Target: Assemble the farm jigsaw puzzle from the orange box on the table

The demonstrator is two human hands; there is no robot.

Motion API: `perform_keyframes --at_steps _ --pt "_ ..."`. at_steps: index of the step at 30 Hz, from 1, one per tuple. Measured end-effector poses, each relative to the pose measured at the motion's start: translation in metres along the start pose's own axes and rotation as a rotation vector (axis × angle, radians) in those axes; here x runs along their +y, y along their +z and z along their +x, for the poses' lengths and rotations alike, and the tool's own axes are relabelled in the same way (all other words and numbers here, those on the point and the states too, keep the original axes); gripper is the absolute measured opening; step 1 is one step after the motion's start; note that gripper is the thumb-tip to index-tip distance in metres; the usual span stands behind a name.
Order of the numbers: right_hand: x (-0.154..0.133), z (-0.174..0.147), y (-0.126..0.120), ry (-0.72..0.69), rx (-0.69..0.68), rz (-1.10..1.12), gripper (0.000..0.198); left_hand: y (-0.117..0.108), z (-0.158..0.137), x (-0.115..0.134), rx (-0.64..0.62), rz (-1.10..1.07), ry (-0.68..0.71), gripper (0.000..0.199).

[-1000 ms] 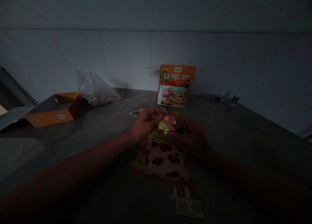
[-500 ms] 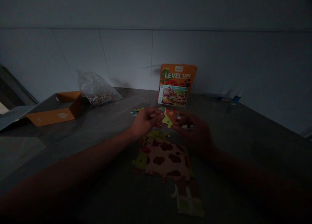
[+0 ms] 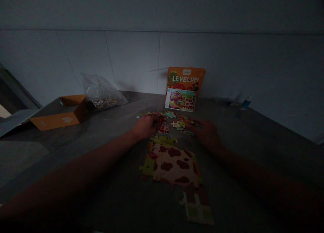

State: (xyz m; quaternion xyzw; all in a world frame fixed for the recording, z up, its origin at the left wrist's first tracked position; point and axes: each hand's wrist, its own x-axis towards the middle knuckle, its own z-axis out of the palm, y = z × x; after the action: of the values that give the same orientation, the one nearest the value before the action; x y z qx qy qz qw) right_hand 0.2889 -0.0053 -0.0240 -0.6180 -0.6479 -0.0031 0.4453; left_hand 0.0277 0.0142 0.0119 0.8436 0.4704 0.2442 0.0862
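Head view: beyond the brown-patched cardboard puzzle (image 3: 172, 162), left hand (image 3: 144, 127) and right hand (image 3: 205, 132) are held at loose multicoloured pieces (image 3: 163, 128), grip indiscernible; farther beyond, a white-edged farm card (image 3: 181, 99) is propped, presumably for viewing.

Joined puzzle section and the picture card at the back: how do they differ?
The joined puzzle section lies flat on the table, while the picture card stands upright before the LEVEL UP! box. The puzzle section has a stepped, knobbed outline; the card is a straight-edged rectangle. The puzzle section shows mainly a patched cow; the card, a wider farm scene. Both include brown patches on a pale hide.
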Motion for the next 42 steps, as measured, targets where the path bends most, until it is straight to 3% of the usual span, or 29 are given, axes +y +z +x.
perform_keyframes --at_steps 9,16,24,30,33,35,39,42 --pt "-0.007 -0.001 -0.003 0.04 0.046 0.044 0.054 -0.002 0.002 -0.008 -0.119 0.079 0.064 0.025" --pt "-0.019 -0.008 -0.007 -0.155 0.054 0.052 0.029 -0.001 0.002 -0.007 -0.119 0.065 0.039 0.024" --pt "-0.029 -0.016 -0.01 -0.27 -0.007 0.103 0.021 0.002 0.001 -0.008 -0.077 -0.014 -0.049 0.017" --pt "-0.035 -0.019 -0.014 -0.336 -0.102 0.134 0.021 0.006 0.004 -0.001 0.034 -0.346 -0.107 0.007" --pt "-0.038 -0.021 -0.014 -0.327 -0.142 0.166 0.03 0.008 0.003 0.01 0.108 -0.561 -0.053 0.008" --pt "-0.04 -0.022 -0.013 -0.344 -0.174 0.169 0.022 0.008 0.0 0.018 0.112 -0.664 0.026 0.012" --pt "-0.041 -0.022 -0.013 -0.365 -0.252 0.154 0.036 0.005 -0.003 0.024 0.104 -0.709 0.11 0.018" --pt "-0.042 -0.023 -0.016 -0.304 -0.28 0.219 0.031 0.004 -0.001 0.018 0.117 -0.756 0.079 0.021"
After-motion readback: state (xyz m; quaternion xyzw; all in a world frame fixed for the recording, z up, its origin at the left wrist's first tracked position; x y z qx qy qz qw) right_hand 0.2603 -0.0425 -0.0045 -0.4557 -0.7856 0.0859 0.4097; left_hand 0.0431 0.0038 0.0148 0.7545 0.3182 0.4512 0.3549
